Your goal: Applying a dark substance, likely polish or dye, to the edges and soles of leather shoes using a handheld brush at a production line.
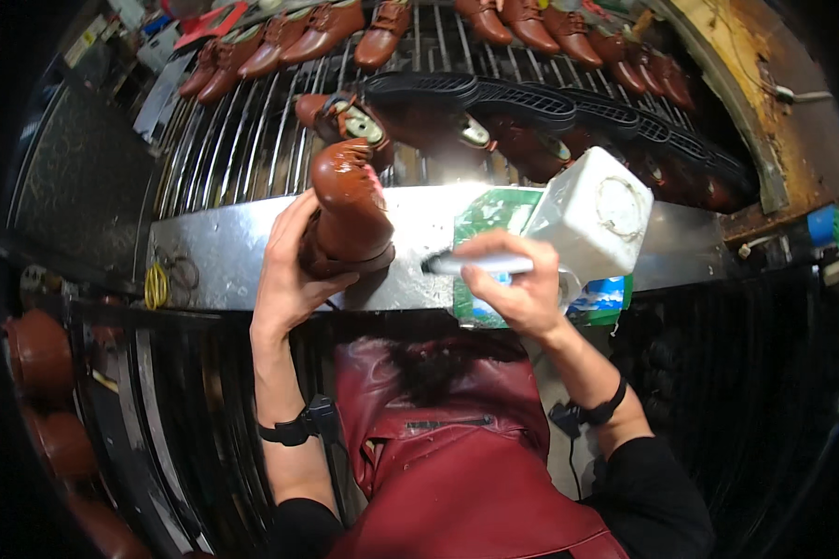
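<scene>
My left hand (287, 261) grips a brown leather shoe upper (352, 219), toe pointing up, over the metal ledge. The leather is wrinkled near the toe, and a pink patch shows along its right edge. My right hand (524, 289) is closed around the pale handle of a brush (480, 265). Its dark bristles point left toward the shoe, a short gap away from it. Just behind my right hand a white square plastic container (598, 210) is tilted over on a green plastic sheet (494, 207). The container's mouth is hidden.
The metal ledge (224, 247) runs across in front of me, with a yellow cord loop (157, 284) at its left. Beyond it, a rack of metal bars (252, 140) bears brown shoes (322, 33) and black soles (522, 101). A wooden frame (727, 65) borders the right.
</scene>
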`<action>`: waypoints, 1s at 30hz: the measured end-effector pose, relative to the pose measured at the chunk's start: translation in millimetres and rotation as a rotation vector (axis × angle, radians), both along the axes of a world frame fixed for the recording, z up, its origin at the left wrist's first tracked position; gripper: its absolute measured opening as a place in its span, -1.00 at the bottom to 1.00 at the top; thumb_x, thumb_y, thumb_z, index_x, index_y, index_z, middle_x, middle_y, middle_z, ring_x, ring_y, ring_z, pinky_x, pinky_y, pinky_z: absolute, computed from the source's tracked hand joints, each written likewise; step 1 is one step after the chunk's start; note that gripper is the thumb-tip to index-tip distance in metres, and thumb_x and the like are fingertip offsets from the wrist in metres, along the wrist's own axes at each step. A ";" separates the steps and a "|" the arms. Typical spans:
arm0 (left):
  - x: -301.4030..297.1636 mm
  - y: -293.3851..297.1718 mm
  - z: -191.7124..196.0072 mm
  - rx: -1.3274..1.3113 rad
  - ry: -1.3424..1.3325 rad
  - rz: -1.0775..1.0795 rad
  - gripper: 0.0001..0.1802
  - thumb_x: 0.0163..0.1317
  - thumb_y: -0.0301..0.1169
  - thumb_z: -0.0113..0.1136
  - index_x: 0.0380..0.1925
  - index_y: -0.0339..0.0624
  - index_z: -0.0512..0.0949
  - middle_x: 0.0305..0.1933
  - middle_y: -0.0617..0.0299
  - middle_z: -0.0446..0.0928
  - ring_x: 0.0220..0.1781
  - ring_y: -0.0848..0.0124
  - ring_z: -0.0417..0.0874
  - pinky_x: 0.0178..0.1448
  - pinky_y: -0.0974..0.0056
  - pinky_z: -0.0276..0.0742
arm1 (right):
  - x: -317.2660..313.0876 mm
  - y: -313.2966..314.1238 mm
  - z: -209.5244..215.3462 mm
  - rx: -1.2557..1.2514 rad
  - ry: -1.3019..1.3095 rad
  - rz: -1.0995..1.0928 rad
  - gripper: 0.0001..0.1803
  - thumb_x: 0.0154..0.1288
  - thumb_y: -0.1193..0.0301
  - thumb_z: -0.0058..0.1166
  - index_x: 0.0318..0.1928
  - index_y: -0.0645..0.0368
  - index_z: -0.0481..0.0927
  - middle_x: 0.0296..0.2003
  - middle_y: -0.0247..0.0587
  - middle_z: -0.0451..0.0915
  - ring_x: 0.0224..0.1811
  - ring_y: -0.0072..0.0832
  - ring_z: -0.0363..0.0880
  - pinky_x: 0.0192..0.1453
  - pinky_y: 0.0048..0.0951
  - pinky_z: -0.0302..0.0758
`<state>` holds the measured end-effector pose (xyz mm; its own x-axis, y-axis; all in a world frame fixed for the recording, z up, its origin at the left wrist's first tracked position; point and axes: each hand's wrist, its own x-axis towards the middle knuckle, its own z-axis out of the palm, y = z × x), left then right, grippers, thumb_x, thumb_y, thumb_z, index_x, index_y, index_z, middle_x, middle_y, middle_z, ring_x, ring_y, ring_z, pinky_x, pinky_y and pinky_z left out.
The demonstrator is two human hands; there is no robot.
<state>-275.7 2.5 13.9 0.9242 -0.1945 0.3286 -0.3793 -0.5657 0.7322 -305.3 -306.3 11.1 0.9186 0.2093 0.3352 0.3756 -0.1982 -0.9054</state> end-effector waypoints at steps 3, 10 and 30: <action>2.3 13.4 -64.8 -0.712 0.228 0.101 0.09 -0.35 -0.78 0.65 0.37 -0.28 0.48 0.27 0.04 0.59 0.28 0.18 0.66 0.34 0.08 0.65 | -45.4 -6.5 -19.5 0.349 0.227 -0.263 -0.86 0.45 0.51 0.29 -0.13 0.38 0.71 -0.41 -0.19 0.72 -0.49 -0.55 0.67 -0.46 -0.56 0.55; -73.3 -0.4 -59.3 -0.852 0.148 0.144 -0.17 -0.02 -0.47 0.43 0.33 -0.50 0.43 0.22 -0.11 0.62 0.21 0.12 0.68 0.39 0.09 0.54 | -88.5 -57.0 -44.0 0.350 0.080 -0.743 -0.76 0.50 0.38 0.30 -0.11 0.38 0.70 -0.50 -0.23 0.68 -0.56 -0.57 0.66 -0.58 -0.58 0.48; -139.1 -46.3 -55.8 -0.962 0.580 0.046 -0.22 -0.08 -0.25 0.60 0.15 -0.49 0.62 0.04 -0.12 0.73 0.07 0.12 0.79 0.29 0.09 0.66 | -67.1 -27.8 10.3 0.795 0.448 -0.188 -0.82 0.40 0.47 0.25 -0.23 0.42 0.69 -0.42 -0.05 0.72 -0.61 -0.50 0.63 -0.57 -0.52 0.54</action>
